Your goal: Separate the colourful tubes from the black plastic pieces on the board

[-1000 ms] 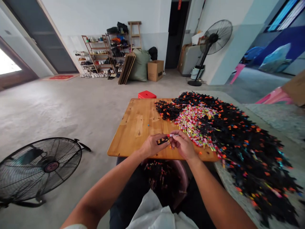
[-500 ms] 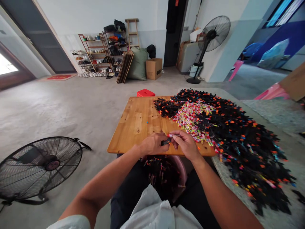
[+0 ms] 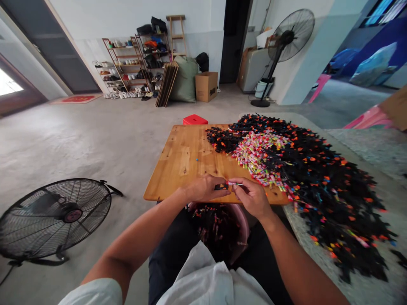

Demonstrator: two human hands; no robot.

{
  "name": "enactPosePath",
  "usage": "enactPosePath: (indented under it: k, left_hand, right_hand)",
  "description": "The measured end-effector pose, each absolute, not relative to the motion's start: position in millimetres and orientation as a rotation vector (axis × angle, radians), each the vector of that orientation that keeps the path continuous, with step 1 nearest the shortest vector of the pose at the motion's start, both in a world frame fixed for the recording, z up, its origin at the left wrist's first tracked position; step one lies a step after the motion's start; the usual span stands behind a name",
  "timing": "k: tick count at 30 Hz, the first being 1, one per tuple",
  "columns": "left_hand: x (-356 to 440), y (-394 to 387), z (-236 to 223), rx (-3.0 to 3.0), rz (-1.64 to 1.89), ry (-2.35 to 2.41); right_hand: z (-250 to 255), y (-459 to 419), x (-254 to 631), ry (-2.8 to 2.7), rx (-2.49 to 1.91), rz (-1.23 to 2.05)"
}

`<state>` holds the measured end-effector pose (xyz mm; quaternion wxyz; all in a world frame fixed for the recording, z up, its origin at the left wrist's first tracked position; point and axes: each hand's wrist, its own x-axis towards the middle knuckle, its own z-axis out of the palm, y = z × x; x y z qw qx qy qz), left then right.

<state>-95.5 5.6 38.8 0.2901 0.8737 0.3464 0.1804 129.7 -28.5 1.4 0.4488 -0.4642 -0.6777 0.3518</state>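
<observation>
Over the near edge of the wooden table (image 3: 178,165), my left hand (image 3: 203,188) is closed on a small black piece (image 3: 221,186) with an orange spot. My right hand (image 3: 254,197) pinches a thin, small pink-and-white stick (image 3: 235,184), whose end meets the black piece. Whether the two are joined I cannot tell. Right of my hands lies a heap of small pink, white and yellow tubes (image 3: 254,152). A larger pile of black pieces with orange tips (image 3: 311,169) surrounds it. Below the table edge, a pink tub (image 3: 244,224) between my legs holds similar black pieces.
A black floor fan (image 3: 71,214) stands at the left, and a standing fan (image 3: 286,38) at the back right. Behind the table is a red stool (image 3: 194,120). Shoe racks (image 3: 127,63), a green sack (image 3: 185,80) and a cardboard box (image 3: 206,87) line the wall.
My right hand has moved slightly right, and its fingers have shifted so more of the stick shows. My left hand has flattened a little over the black piece. The view has tilted slightly down.
</observation>
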Motion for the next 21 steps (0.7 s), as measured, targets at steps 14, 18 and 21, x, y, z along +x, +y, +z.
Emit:
enactPosePath:
  k: [14,18,21]
  left_hand:
    - [-95,10,2,2.065,0.205,0.759]
    - [-97,73,-17,2.062,0.352,1.006]
    - [-87,138,-28,2.033,0.54,1.354]
  right_hand:
    - [-33,-53,156,-1.623,-1.225,1.55]
    - [-69,-73,161,-1.921,-1.466,1.465]
    - [-96,-86,160,-2.214,-1.452,1.423]
